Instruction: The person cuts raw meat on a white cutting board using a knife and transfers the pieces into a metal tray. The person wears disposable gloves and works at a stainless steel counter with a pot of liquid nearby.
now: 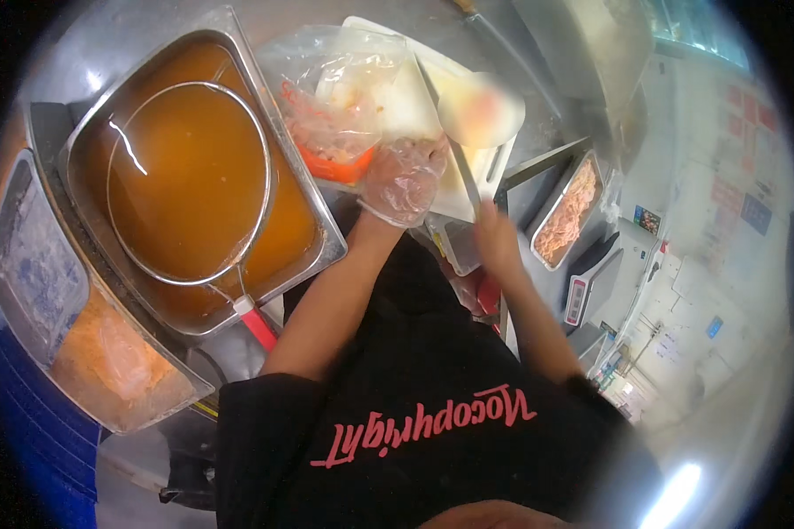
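Note:
My right hand [495, 241] is bare and grips the handle of a long knife [462, 162], its blade slanting up across a white cutting board [466, 202]. My left hand [403, 178] wears a clear plastic glove and rests at the board's near edge, left of the blade. Its fingers are bunched, and whether anything is in them is hidden. Against that glove lies a clear plastic bag [334, 122] with red print and pale pieces inside. A round blurred patch covers part of the board right of the blade.
At left, a steel pan [298, 178] of orange-brown liquid holds a round strainer [264, 155] with a red handle. Beyond it are trays of white powder [36, 244] and orange crumbs [83, 337]. A second blade [546, 162], a tray of raw meat [569, 208] and a scale [592, 281] stand right.

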### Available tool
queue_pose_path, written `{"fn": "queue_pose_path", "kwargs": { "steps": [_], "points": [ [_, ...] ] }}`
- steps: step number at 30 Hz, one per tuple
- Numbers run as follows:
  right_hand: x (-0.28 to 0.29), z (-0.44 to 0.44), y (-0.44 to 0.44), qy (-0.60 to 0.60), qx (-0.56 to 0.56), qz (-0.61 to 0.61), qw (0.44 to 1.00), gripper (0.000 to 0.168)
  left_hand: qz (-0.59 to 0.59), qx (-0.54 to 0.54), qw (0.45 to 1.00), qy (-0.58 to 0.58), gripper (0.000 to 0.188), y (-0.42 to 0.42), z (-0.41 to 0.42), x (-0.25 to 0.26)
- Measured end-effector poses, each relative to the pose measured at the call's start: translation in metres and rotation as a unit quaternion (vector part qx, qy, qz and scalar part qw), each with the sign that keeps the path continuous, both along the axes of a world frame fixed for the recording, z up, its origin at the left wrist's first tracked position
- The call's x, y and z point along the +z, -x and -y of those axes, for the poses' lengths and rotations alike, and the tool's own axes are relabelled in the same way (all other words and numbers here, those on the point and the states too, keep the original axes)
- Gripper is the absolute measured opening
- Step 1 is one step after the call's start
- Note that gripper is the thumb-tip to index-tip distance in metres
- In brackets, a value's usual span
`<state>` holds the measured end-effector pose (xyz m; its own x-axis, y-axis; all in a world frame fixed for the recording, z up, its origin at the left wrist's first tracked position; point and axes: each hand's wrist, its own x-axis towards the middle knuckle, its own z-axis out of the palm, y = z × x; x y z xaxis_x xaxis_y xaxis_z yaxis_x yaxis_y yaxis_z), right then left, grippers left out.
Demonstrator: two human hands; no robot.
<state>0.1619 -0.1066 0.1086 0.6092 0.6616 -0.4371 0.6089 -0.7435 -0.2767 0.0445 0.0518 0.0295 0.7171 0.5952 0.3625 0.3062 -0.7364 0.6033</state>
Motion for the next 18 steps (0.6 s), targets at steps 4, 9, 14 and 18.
{"fn": "queue_pose_path", "kwargs": {
  "steps": [4,9,14,18],
  "points": [
    [-0.025,-0.116,-0.027,-0.045,-0.066,-0.117,0.990,0.063,0.016,0.001,1.000,-0.003,0.024,0.001,0.004,0.002],
    [0.000,0.003,-0.015,-0.014,-0.017,-0.069,0.997,0.072,0.144,0.108,0.978,0.100,0.035,0.003,-0.003,0.019],
    [0.009,0.055,-0.016,-0.005,-0.147,-0.105,0.984,0.068,0.194,0.129,0.967,0.104,0.052,-0.004,0.005,-0.013],
    [0.009,0.055,-0.045,-0.128,-0.183,-0.128,0.966,0.070,0.071,-0.002,0.997,0.029,0.059,-0.016,0.007,0.014]
  ]
}}
